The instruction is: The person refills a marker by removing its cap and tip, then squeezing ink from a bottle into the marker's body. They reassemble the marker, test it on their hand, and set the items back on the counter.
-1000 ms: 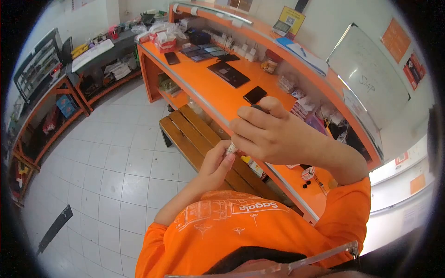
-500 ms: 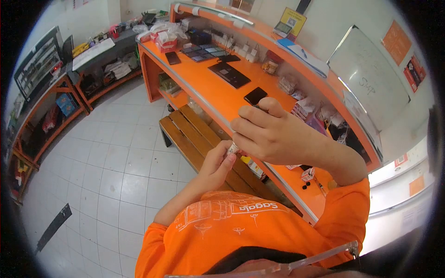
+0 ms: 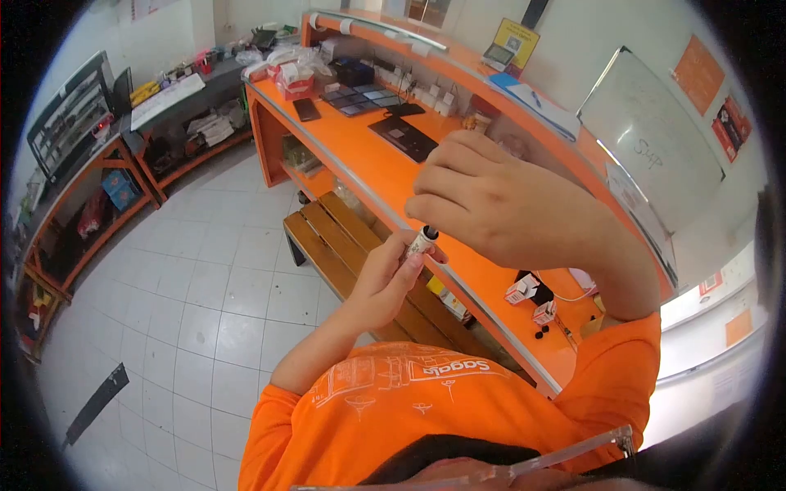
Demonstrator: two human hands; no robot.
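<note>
The left hand (image 3: 385,282) is pinched around a small tube (image 3: 422,242). Thumb and fingers close on the lower half of its white, labelled body, and its dark tip points up and away from the chest. The tube is in the air over the front edge of the orange bench (image 3: 368,168), above the wooden seat (image 3: 327,233) that stands against that edge.

The right hand (image 3: 491,204) hangs just above and beside the tip, with its fingers curled inward and its thumb tucked under. I cannot tell whether it grips anything or touches the tip, because the knuckles hide the fingertips.

The tube looks very light and stiff, probably thin plastic or metal with a smooth, slightly slippery label. It is so small that it would likely roll or slip from a loose grip. The body below the tip seems the safest place to hold it, leaving the dark end free.

A dark tablet (image 3: 403,135) lies flat on the bench further back. Small boxes (image 3: 524,288) sit near the front edge at the right, and a whiteboard (image 3: 647,139) leans behind the back edge.
</note>
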